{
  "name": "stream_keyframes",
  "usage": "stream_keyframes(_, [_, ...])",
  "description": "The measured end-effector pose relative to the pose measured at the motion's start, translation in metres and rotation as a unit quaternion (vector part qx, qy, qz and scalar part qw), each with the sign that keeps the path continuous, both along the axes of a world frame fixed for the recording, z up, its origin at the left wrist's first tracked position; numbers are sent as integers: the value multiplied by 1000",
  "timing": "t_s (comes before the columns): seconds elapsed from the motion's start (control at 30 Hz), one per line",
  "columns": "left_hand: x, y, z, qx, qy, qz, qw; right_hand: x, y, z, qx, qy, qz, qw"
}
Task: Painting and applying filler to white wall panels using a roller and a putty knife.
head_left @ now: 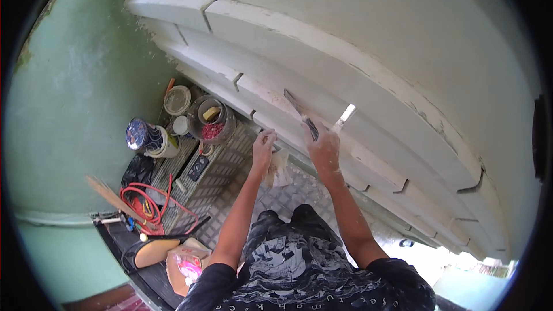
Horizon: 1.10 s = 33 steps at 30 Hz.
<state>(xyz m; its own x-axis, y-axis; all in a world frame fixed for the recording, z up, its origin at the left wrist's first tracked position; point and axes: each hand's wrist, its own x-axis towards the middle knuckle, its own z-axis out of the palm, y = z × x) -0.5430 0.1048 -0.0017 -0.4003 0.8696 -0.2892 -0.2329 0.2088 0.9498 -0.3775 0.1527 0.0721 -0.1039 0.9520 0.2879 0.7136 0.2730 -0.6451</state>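
My right hand (324,148), dusted white, is closed around a putty knife (295,103) whose dark blade reaches up and left against the pale stepped moulding (322,101). A second narrow flat tool (345,117), bright at its end, sticks out on the right side of the same hand. Left of it, my left hand (264,145) is held with its fingers bent together near the lower step. Whatever may be between those fingers is too small to make out. Just below hangs or lies a crumpled whitish bag (280,170); whether the left hand touches it cannot be told.
Several buckets (177,101) and a clear tub (212,118) with a sponge stand by the green wall (98,63). A coiled red hose (147,210), a power strip (198,167) and a black bag (137,171) lie on boards. A patterned floor (230,196) extends below me.
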Motion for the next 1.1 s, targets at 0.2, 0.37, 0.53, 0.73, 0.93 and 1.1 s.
stream_keyframes(0.2, [-21, -105, -58, -67, -22, 109, 992, 6, -2, 16, 1, 22, 27, 999])
stream_keyframes(0.37, [-25, -159, -78, -102, -18, 192, 976, -49, 36, 18, 27, -24, 55, 998])
stream_keyframes(0.53, [-38, -198, -68, -77, -53, 278, 956, -77, 36, 24, 18, -63, 31, 997])
stream_keyframes(0.73, [-59, -240, -113, -42, -160, 360, 918, -125, 67, -4, 82, -66, 63, 992])
stream_keyframes(0.93, [-81, -232, -91, -23, -140, 357, 923, -207, 102, -12, 163, -88, 68, 980])
stream_keyframes(1.1, [-101, -230, -80, -10, -168, 360, 918, -183, 45, 22, -8, -13, 270, 963])
